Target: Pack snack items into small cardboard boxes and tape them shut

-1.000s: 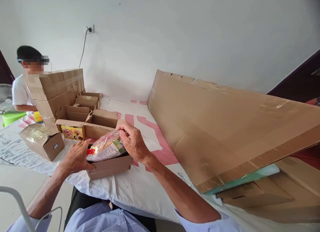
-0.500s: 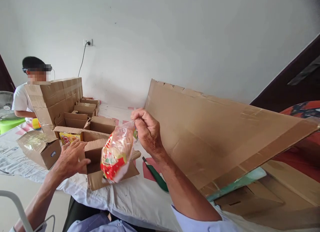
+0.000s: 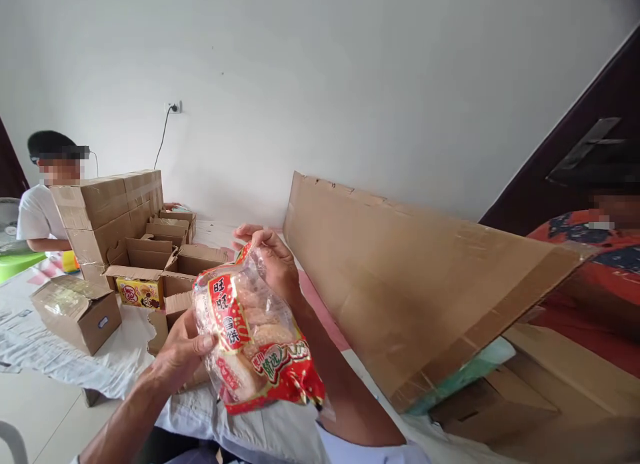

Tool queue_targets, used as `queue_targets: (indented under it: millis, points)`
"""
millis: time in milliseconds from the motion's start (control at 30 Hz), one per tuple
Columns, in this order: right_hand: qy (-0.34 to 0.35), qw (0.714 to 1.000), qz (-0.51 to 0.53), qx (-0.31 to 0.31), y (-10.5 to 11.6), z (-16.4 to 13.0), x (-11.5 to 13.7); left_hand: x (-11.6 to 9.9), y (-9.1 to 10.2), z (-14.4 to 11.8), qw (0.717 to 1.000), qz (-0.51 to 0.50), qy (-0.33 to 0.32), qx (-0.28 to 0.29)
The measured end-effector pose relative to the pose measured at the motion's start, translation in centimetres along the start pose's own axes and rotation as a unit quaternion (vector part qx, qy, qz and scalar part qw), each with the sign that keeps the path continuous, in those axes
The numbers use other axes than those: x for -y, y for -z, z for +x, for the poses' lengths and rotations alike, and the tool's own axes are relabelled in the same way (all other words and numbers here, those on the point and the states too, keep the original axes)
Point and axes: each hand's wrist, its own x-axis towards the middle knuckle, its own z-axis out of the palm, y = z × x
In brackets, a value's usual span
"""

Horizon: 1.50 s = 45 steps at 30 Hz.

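A clear and red bag of rice crackers [image 3: 255, 337] is held up between my two hands, its printed front facing me. My left hand [image 3: 183, 351] grips its left side, thumb on the front. My right hand [image 3: 273, 257] is closed on the top end of the bag, partly behind it. Behind the bag lies an open cardboard box [image 3: 159, 331], mostly hidden. Farther left, a yellow snack box [image 3: 140, 293] leans against open cartons [image 3: 145, 256].
A closed carton [image 3: 77, 311] sits at the table's left edge, near stacked cartons [image 3: 107, 211]. A large cardboard sheet [image 3: 425, 284] slants across the right. One person [image 3: 45, 214] is at far left, another [image 3: 600, 251] at far right.
The bag has turned to show its front and come closer to me. My left hand has left the boxes and taken hold of the bag; the right keeps its hold.
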Motion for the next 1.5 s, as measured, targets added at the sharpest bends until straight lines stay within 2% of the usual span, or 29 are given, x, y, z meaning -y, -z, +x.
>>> queue_targets:
  millis: [133, 233, 333, 400, 467, 567, 633, 700, 833, 933, 1100, 1267, 1500]
  points:
    - [-0.113, 0.994, 0.000, 0.011, 2.4, -1.6, -1.0, -1.2, 1.6, 0.7, 0.992, 0.049, -0.051, -0.101]
    - [-0.199, 0.975, 0.006, 0.093, 3.4, -3.5, -2.1, -2.7, 3.3, 1.6, 0.983, 0.080, -0.091, -0.141]
    - [-0.243, 0.955, 0.046, 0.163, 2.8, -5.4, -3.3, -3.8, 4.6, 2.8, 0.977, 0.096, -0.112, -0.156]
    - [-0.251, 0.949, 0.092, 0.164, 1.7, -6.2, -4.3, -4.3, 5.2, 3.4, 0.973, 0.101, -0.116, -0.171]
    - [-0.254, 0.950, 0.126, 0.130, 0.7, -6.6, -5.3, -4.5, 5.6, 3.8, 0.970, 0.108, -0.116, -0.183]
    - [-0.257, 0.954, 0.130, 0.085, 0.1, -6.5, -6.7, -4.4, 6.1, 3.7, 0.976, 0.133, -0.086, -0.149]
    - [-0.251, 0.958, 0.116, 0.072, 0.2, -6.2, -7.3, -4.2, 6.6, 3.5, 0.981, 0.148, -0.050, -0.115]
    - [-0.239, 0.962, 0.109, 0.075, 0.4, -5.8, -7.7, -4.0, 7.2, 3.5, 0.982, 0.150, -0.033, -0.110]
    - [-0.233, 0.961, 0.115, 0.099, 0.7, -5.2, -8.4, -3.4, 8.6, 4.5, 0.981, 0.131, -0.069, -0.122]
    - [-0.246, 0.957, 0.126, 0.087, 0.6, -4.8, -9.5, -3.1, 9.4, 5.5, 0.983, 0.125, -0.094, -0.097]
    - [-0.252, 0.958, 0.123, 0.057, 0.9, -4.4, -11.8, -2.9, 10.8, 5.5, 0.988, 0.135, -0.053, -0.054]
    - [-0.250, 0.958, 0.128, 0.052, 1.0, -4.1, -12.7, -2.4, 12.5, 5.1, 0.979, 0.179, 0.018, -0.096]
    - [-0.247, 0.957, 0.135, 0.069, 0.8, -3.6, -13.3, -2.0, 13.1, 5.6, 0.977, 0.173, 0.024, -0.118]
